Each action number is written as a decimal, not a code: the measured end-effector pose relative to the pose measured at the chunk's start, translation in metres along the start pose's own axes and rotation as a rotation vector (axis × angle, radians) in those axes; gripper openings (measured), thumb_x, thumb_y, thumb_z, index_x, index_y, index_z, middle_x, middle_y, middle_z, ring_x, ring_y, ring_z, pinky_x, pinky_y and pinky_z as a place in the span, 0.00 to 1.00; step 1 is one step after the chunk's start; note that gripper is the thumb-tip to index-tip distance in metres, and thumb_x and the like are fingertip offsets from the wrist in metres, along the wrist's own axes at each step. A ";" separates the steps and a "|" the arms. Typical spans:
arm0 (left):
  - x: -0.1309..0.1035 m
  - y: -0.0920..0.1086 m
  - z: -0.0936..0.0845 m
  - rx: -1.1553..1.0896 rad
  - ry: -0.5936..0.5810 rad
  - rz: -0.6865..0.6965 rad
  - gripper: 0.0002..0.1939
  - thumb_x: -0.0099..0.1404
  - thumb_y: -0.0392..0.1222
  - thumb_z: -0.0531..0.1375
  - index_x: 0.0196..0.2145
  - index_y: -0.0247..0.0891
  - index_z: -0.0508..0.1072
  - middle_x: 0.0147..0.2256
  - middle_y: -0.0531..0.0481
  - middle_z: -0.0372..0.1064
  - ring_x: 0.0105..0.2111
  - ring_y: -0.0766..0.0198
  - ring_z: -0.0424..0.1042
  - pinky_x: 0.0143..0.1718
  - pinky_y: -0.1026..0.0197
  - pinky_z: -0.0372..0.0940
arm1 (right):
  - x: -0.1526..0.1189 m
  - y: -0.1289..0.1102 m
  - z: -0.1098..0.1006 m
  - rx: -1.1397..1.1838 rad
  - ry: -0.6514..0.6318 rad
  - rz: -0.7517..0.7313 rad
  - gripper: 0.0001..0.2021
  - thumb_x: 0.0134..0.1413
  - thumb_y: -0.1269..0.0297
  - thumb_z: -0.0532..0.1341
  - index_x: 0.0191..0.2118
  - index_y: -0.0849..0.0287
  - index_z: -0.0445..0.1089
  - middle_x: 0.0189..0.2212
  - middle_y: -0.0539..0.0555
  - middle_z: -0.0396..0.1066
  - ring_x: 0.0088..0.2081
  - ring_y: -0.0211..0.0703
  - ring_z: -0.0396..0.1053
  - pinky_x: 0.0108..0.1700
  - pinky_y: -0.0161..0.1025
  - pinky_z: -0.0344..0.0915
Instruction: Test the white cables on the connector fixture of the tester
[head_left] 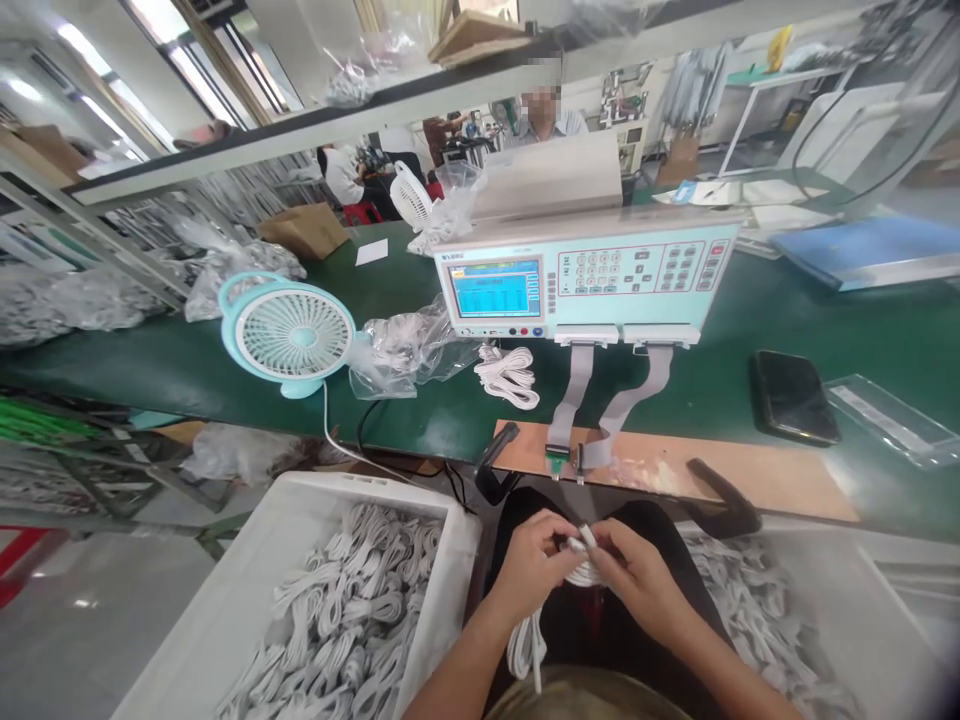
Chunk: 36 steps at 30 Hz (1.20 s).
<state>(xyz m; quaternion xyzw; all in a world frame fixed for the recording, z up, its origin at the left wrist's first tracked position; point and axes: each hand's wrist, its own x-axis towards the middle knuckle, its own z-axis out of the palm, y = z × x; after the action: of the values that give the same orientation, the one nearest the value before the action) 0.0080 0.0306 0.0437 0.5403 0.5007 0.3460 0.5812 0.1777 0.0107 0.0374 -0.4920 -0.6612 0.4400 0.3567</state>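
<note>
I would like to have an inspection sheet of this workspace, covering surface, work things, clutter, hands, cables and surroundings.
Surface: green table bearing an instrument with lit screen; wooden board along near edge.
Work things: coiled white cable.
Clutter: phone, fan, plastic bag.
Hands: left hand and right hand both hold the coiled white cable.
Cables: two grey ribbon cables run from instrument to board.
Surroundings: left bin and right bin contain cable bundles; a person is beyond the instrument.

No lettering reads clearly: print on the instrument (pixel 592 283) and its screen (pixel 493 297) seems too blurred.
</note>
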 end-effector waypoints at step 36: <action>0.034 -0.008 -0.031 -0.185 -0.150 -0.188 0.19 0.57 0.54 0.58 0.21 0.35 0.66 0.11 0.57 0.58 0.11 0.73 0.56 0.14 0.69 0.46 | 0.049 0.010 0.018 0.660 0.309 0.429 0.16 0.37 0.55 0.69 0.22 0.61 0.66 0.15 0.46 0.60 0.17 0.32 0.54 0.20 0.31 0.50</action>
<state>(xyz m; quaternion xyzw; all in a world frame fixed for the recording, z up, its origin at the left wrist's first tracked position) -0.0137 0.0702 0.0311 0.4594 0.4703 0.2932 0.6942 0.1521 0.0546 0.0231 -0.5379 -0.3061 0.6136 0.4904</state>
